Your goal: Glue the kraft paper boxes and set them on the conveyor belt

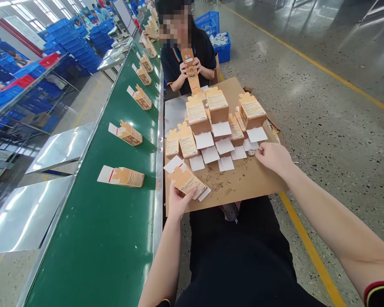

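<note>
My left hand [179,202] is wrapped round a small brown printed carton [189,182], tilted above the near left corner of the cardboard-covered table. White flaps stick out at both of its ends, one with a red strip. At the table's right side my right hand [275,158] has its fingertips pinched together. They meet the edge of a small round whitish item [251,152]; whether they grip it I cannot make out. Just beyond both hands, several like cartons [196,113] are stacked with white flaps hanging toward me.
On my left runs a green conveyor belt [115,221] with a metal rim, carrying a row of cartons [129,177]. Across the table [243,181] a co-worker's hands hold up an unfolded carton [192,70]. Blue crates [224,51] stand behind on the floor.
</note>
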